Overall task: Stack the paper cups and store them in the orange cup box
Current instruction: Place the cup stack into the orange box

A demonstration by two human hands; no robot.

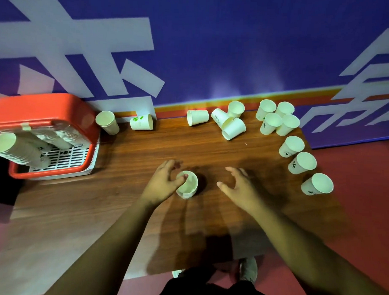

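**Step in hand:** building a stack. The left grip (163, 182) is curled round a short stack of white paper cups (187, 186), with thumb and fingers on its rim and wall. The stack stands mouth-up on the brown wood-grain surface (131, 158), near the front centre. The right grip (239, 186) is spread, fingers loosely bent, holding nothing. It is just beside the stack but apart from it.

**Next move (judgement):** the free grip must fetch a loose cup. The upright right-hand row (302, 162) looks the nearest supply. The cup should be seated squarely into the held stack while the other grip steadies it. The tipped cups (198, 117) along the far edge need righting first.

**Containers:** the orange plastic cup box (45, 172) sits at the left end of the surface with its lid raised. Inside, long nested cup columns (17, 151) lie on a white slotted tray (65, 157). Their count cannot be read. One single upright cup (107, 122) stands just beside the box.

**Progress (judgement):** storage is partly done, and many cups are still outside the box.
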